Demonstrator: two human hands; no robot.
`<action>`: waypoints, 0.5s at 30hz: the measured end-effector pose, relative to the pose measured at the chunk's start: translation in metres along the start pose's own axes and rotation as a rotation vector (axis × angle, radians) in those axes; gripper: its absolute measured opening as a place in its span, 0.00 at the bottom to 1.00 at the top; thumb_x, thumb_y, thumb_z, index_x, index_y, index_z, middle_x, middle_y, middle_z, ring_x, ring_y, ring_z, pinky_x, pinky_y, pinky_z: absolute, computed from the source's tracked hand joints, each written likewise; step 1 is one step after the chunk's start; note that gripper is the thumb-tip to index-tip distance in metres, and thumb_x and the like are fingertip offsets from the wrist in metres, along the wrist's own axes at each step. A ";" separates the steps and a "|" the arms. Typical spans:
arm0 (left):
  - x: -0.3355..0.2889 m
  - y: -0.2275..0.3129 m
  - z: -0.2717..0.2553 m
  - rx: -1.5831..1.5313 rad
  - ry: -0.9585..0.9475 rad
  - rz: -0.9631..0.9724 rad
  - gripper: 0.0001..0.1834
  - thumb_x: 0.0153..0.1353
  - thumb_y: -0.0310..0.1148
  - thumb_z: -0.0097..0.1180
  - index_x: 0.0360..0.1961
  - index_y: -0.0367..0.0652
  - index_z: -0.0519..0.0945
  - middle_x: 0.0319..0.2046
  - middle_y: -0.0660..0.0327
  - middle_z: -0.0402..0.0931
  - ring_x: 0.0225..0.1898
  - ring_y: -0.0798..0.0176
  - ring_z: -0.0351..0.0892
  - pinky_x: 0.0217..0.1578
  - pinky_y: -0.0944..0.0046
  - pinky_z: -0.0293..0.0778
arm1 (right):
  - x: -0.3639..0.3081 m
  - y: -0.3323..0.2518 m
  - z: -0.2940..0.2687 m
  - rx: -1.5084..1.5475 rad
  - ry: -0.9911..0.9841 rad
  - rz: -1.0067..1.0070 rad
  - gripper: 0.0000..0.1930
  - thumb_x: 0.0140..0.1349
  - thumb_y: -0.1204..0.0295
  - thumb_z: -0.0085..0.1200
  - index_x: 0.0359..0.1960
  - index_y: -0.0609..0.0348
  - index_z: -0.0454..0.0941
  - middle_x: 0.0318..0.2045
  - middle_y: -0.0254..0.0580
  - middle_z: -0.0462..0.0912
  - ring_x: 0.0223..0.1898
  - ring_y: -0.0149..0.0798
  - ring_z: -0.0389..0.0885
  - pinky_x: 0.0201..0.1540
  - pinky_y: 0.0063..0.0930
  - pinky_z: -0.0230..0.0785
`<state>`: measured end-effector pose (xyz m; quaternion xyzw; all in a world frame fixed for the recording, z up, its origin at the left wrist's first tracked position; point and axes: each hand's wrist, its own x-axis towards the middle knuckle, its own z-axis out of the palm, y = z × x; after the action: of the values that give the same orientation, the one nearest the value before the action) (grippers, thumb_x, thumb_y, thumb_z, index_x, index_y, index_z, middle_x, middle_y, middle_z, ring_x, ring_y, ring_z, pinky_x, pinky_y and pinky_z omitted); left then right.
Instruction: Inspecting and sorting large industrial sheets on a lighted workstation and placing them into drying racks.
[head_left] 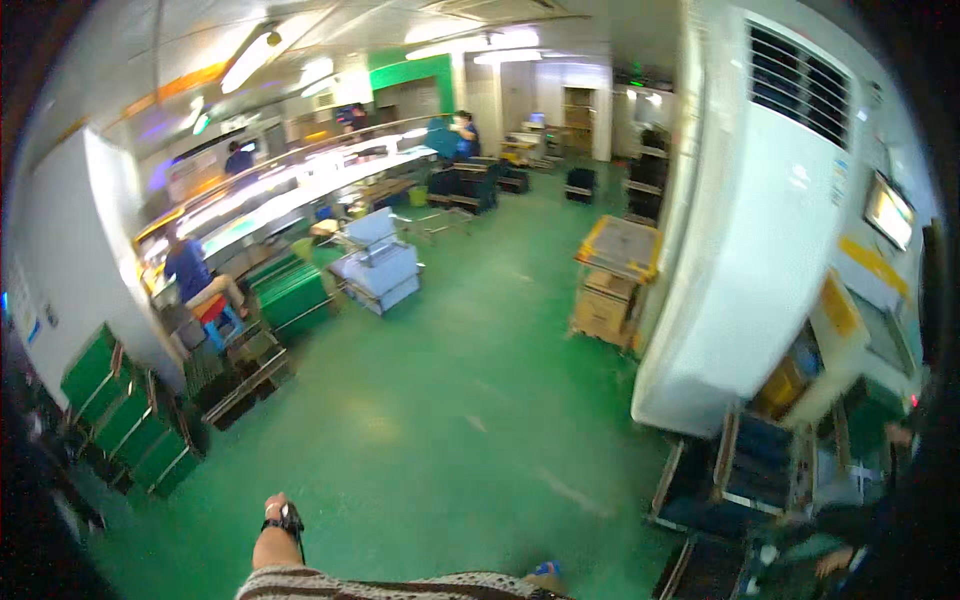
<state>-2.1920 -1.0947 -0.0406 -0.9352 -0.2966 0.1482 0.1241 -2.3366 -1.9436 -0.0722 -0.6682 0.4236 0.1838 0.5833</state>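
Observation:
Neither of my hands shows in the head view. At the lower edge I see patterned knit cloth (pixel 400 588) over my legs. Out of it reaches what looks like my bare left leg, with a dark strapped sandal (pixel 284 518) on the green floor (pixel 430 430). A small blue shape (pixel 547 568), perhaps my other shoe, peeks out to the right. Blur softens much of the picture.
Left: stacked green crates (pixel 125 420), a seated worker (pixel 187 265) at a long lit bench (pixel 300 190). Ahead: a cart with blue-grey panels (pixel 378 265). Right: a box-laden trolley (pixel 615 255), a tall white air conditioner (pixel 750 220), dark crates (pixel 765 460), another person's blurred hand (pixel 835 562).

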 end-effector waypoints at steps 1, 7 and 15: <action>-0.027 -0.021 0.015 0.005 -0.037 -0.035 0.12 0.49 0.41 0.53 0.22 0.45 0.81 0.25 0.57 0.79 0.28 0.55 0.80 0.26 0.58 0.74 | 0.020 -0.024 -0.004 -0.062 -0.016 0.005 0.13 0.55 0.59 0.50 0.30 0.56 0.75 0.25 0.42 0.77 0.28 0.40 0.77 0.29 0.34 0.69; -0.205 0.052 0.097 -0.297 -0.404 -0.097 0.13 0.49 0.42 0.53 0.21 0.44 0.81 0.26 0.57 0.81 0.29 0.54 0.81 0.27 0.56 0.75 | 0.159 -0.183 -0.043 -0.427 0.018 0.001 0.14 0.54 0.58 0.49 0.26 0.57 0.77 0.25 0.45 0.78 0.29 0.45 0.77 0.31 0.39 0.68; -0.223 0.221 0.066 -0.826 -0.505 -0.093 0.13 0.50 0.42 0.53 0.20 0.43 0.79 0.25 0.57 0.80 0.29 0.54 0.80 0.28 0.56 0.75 | 0.446 -0.479 0.101 -1.590 0.059 -0.831 0.16 0.51 0.57 0.47 0.22 0.57 0.78 0.24 0.49 0.79 0.30 0.50 0.77 0.34 0.45 0.68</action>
<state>-2.2750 -1.3926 -0.1264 -0.8269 -0.3929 0.2348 -0.3268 -1.6819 -2.0248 -0.1284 -0.9786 -0.0899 0.1798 -0.0431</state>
